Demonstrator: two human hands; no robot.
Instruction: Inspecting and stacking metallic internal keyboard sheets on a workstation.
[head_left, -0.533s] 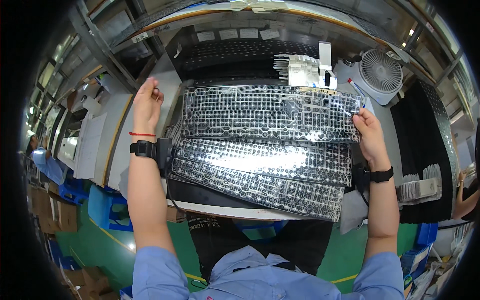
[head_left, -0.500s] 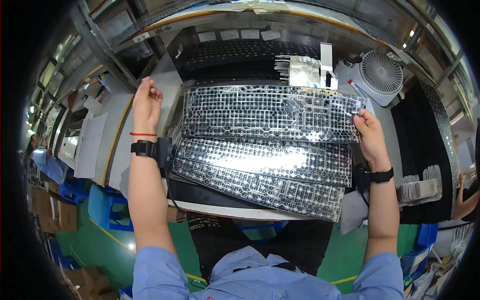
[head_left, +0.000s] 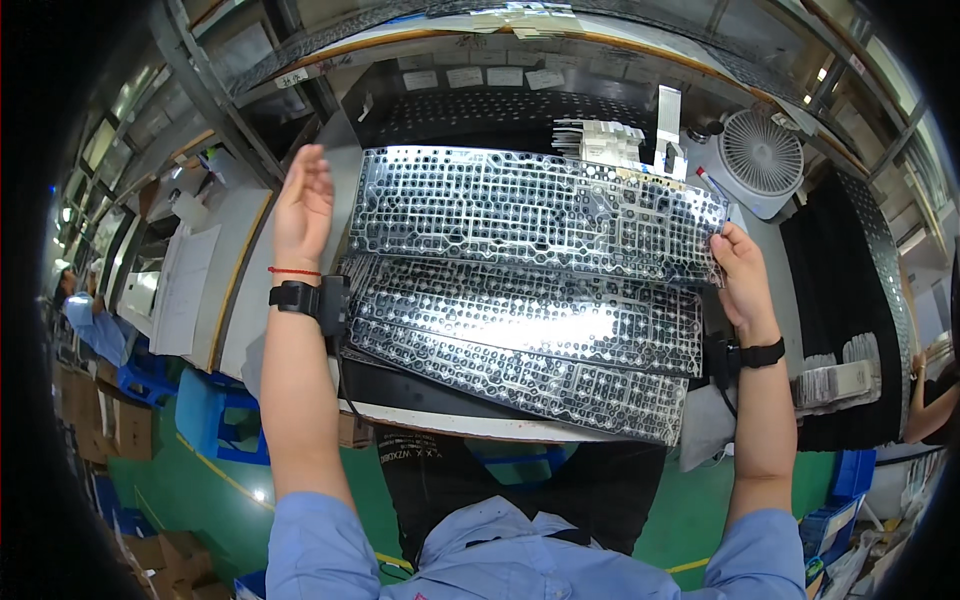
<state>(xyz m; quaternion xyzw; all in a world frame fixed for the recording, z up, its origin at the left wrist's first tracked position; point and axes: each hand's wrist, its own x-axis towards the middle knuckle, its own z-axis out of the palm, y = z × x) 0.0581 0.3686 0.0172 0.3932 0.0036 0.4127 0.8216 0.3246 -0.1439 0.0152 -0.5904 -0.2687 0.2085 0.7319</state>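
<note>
A clear keyboard membrane sheet point(head_left: 470, 205) with dark round pads and silvery traces lies tilted, its left end higher. A white flat tail point(head_left: 668, 130) stands up from its far edge. My right hand point(head_left: 745, 270) pinches the sheet's right end between thumb and fingers. Left of the sheet, my left hand point(head_left: 304, 210) is raised with its fingers stretched out, apart from the sheet and holding nothing. Two more membrane sheets show nearer to me, a middle one point(head_left: 420, 300) and a slanted front one point(head_left: 610, 395), overlapping in a fanned stack.
Behind the sheets stands a bundle of white tails point(head_left: 605, 143) by a black perforated panel point(head_left: 490, 113). At the far right are a white fan point(head_left: 760, 155) and a red-capped pen point(head_left: 706, 178). More white tails point(head_left: 845, 380) lie on black sheets point(head_left: 850, 290). A shelf point(head_left: 520, 35) spans the back.
The top sheet's left end has moved away from me, so the sheet is more tilted. My left hand has shifted slightly right, its fingers straighter. My right hand keeps its hold.
</note>
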